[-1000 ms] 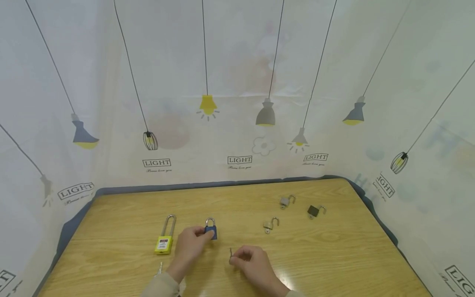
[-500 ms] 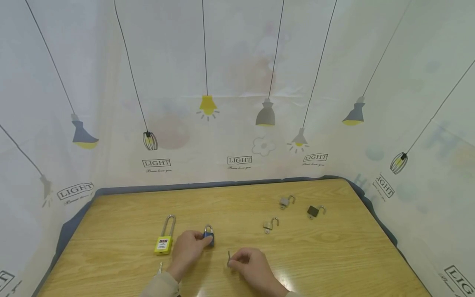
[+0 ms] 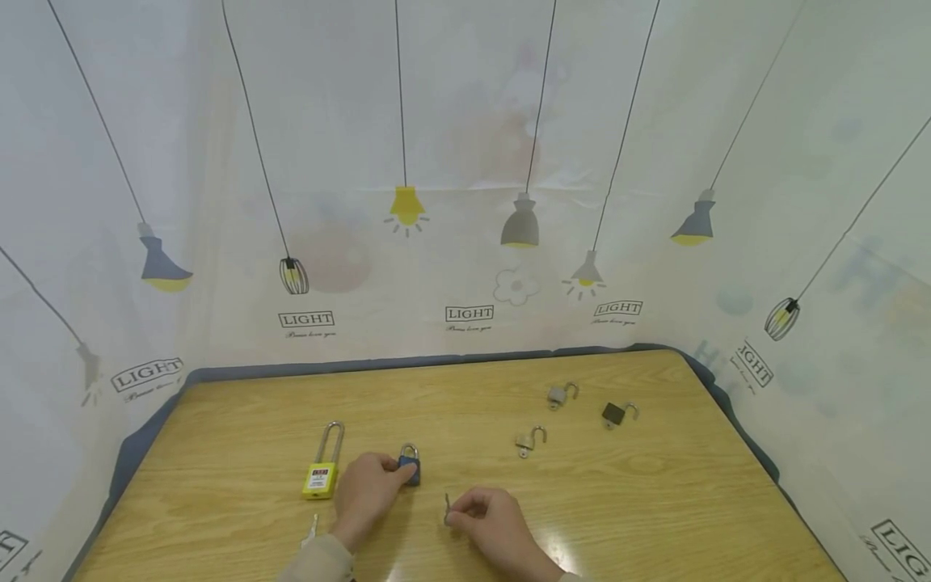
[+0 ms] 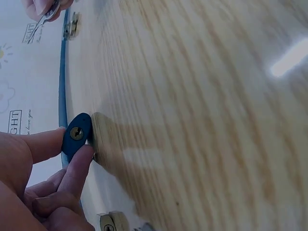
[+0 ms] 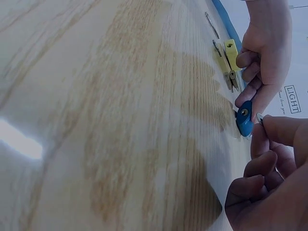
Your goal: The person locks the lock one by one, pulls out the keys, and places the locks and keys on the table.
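Note:
A blue padlock [image 3: 410,477] is pinched between the thumb and fingers of my left hand [image 3: 367,491]. Its shackle is closed and points away from me. The left wrist view shows the brass keyhole [image 4: 77,133] in its underside. To the right, my right hand [image 3: 496,521] pinches a small key [image 3: 447,508] by its head, with the blade pointing away from me. A gap separates key and padlock in the head view. Left of my left hand lies a yellow padlock [image 3: 320,480] with a long closed shackle, and a loose key [image 3: 311,529] below it.
Three open padlocks lie toward the right: a brass one [image 3: 525,441], a grey one [image 3: 558,395] and a black one [image 3: 614,415]. The wooden table [image 3: 655,501] meets a printed cloth backdrop [image 3: 378,267] at its back and sides.
My left hand has drawn the blue padlock toward me and slightly left, turning it a little. My right hand has shifted slightly left and nearer with the key.

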`<state>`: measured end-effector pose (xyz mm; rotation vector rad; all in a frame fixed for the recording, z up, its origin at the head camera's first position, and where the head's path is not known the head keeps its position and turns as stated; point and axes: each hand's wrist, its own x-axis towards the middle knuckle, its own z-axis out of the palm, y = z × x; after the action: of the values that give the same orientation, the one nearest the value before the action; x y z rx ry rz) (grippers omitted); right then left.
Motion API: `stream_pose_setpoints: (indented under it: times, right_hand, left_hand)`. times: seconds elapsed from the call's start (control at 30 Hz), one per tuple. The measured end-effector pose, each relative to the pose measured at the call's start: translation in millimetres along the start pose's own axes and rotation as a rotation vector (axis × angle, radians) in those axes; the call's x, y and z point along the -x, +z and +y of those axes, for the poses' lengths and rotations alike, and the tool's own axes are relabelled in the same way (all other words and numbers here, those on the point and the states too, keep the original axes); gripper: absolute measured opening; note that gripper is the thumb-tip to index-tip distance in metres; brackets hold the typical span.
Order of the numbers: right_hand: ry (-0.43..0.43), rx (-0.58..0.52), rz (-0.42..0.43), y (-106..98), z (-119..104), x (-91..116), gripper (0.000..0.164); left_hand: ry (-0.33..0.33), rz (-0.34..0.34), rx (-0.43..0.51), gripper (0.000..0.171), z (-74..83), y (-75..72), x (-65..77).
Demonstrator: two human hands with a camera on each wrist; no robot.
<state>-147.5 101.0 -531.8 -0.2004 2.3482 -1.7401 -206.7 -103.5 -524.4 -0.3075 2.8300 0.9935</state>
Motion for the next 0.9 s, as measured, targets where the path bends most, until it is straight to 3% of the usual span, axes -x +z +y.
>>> stream_pose_setpoints:
  times: [0.47,0.7,0.9]
  right_hand:
    - [0.014,0.003,0.005,0.4,0.5,-0.2,0.008]
    - [-0.020,0.020,0.017,2.3,-0.5,-0.6,0.009]
    - [-0.030,0.080,0.037,5.4,0.7,-2.3,0.010]
  left_hand:
    - [0.043,0.008,-0.088,0.031,3.0,-4.1,1.9]
    - [0.054,0.021,-0.104,0.030,3.5,-4.6,2.5]
    - [0.071,0.029,-0.116,0.030,0.8,-4.4,1.9]
